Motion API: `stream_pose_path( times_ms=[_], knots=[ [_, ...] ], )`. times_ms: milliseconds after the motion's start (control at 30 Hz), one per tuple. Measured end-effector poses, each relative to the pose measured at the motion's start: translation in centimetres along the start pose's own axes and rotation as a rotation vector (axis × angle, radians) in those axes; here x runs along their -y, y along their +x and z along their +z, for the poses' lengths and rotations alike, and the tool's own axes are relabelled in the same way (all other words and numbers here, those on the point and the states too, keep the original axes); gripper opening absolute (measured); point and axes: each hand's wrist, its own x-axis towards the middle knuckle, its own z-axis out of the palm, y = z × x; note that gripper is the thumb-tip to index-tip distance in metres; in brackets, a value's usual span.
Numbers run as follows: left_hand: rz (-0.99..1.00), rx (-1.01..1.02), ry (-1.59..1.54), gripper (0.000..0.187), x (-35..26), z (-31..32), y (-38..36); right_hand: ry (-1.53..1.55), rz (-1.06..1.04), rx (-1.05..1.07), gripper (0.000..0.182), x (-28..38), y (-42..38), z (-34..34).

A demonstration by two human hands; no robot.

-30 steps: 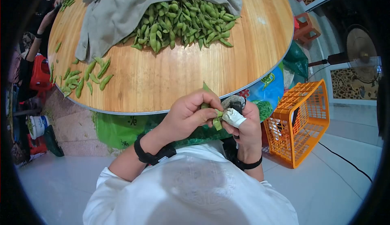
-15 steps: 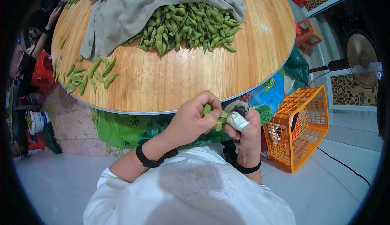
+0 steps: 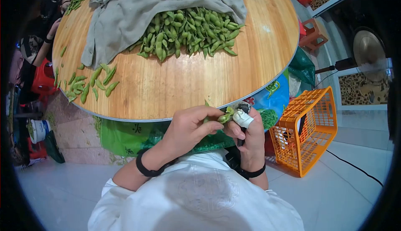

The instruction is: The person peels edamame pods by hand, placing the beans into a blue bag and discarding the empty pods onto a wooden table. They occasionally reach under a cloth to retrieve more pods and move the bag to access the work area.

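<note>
Just off the table's near edge, my left hand [image 3: 188, 126] pinches green edamame pods [image 3: 225, 117] between thumb and fingers. My right hand [image 3: 250, 133] is closed close beside it, with white tape [image 3: 242, 118] wrapped around the thumb. Black parts of a small tool [image 3: 241, 141] show around the right fingers; its kind is mostly hidden by the hand. The pods lie between the two hands, near the right fingertips. Beyond them, a large heap of edamame pods [image 3: 188, 32] rests on the round wooden table [image 3: 175, 89], partly under a grey cloth [image 3: 121, 22].
Loose pods [image 3: 83, 83] are scattered on the table's left side. An orange plastic crate [image 3: 303, 135] lies tipped at the right, near a fan [image 3: 369, 53]. Green and blue bags [image 3: 125, 135] hang below the table edge. Another person's arm [image 3: 44, 49] is at the far left.
My left hand has shifted slightly left and down, its pinched pods now drawn lower beside the right hand. The view has turned a little, so the table sits slightly lower left.
</note>
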Motion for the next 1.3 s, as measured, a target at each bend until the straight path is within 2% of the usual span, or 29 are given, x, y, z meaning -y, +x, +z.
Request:
stream_pose_path(
  times_ms=[100,200,233,300,433,533,600,733,833,900,967,1033,1067,1133,1167,1233,1300],
  knots=[
    [0.025,0.009,0.183,0.012,-0.5,-0.4,0.2,-0.068,0.006,-0.068,0.008,-0.1,-0.2,0.6],
    [-0.013,0.013,0.154,0.011,0.6,-0.3,0.1,-0.432,-0.070,-0.125,0.016,0.0,-0.6,0.8],
    [-0.015,0.019,0.155,0.011,0.5,-0.2,0.0,-0.430,-0.071,-0.131,0.016,0.1,-0.6,0.8],
    [-0.081,0.048,-0.149,0.008,0.2,0.0,0.0,-0.462,-0.047,-0.125,0.013,0.6,-0.5,0.6],
    [-0.103,0.081,-0.087,0.007,-0.4,-0.3,-0.1,-0.471,-0.052,-0.070,0.011,0.7,-0.4,0.2],
    [-0.192,0.130,-0.151,0.007,-0.2,-0.6,-0.2,-0.477,0.011,-0.016,0.009,1.3,-0.7,-0.2],
    [-0.260,0.122,-0.339,0.007,0.1,-0.8,0.0,-0.445,0.031,0.058,0.008,1.6,-0.8,-0.3],
    [-0.249,0.081,-0.234,0.007,-0.7,-0.6,-0.2,-0.459,-0.016,0.057,0.009,1.3,-0.8,-0.1],
    [-0.115,0.010,-0.052,0.007,-1.0,-0.2,-0.4,-0.543,-0.136,0.077,0.009,1.7,-0.9,0.5],
    [0.133,-0.015,0.293,0.008,-1.0,0.0,-0.4,-0.599,-0.028,0.021,0.009,1.7,-0.7,0.0],
    [0.135,-0.007,0.298,0.013,-1.0,-0.1,-0.4,-0.586,-0.034,0.002,0.010,1.6,-0.5,0.1],
    [0.659,0.026,0.763,0.021,-0.9,-0.5,0.0,-0.373,0.094,0.090,0.014,1.5,-0.5,-0.2],
    [0.657,0.031,0.765,0.021,-0.9,-0.7,0.0,-0.368,0.094,0.088,0.014,1.2,-0.5,-0.3],
    [0.848,0.098,0.780,0.026,-0.9,-0.9,0.2,-0.132,0.207,0.114,0.013,0.6,-0.6,-0.6],
    [0.848,0.104,0.778,0.026,-0.9,-0.9,0.3,-0.129,0.205,0.110,0.013,0.4,-0.5,-0.7],
    [0.831,0.164,0.800,0.024,-0.9,-0.9,0.5,0.096,0.262,0.095,0.010,0.1,-0.3,-0.8],
    [0.801,0.175,0.767,0.025,-0.9,-0.6,0.7,0.059,0.219,0.100,0.010,0.1,-0.2,-0.9]
  ],
)
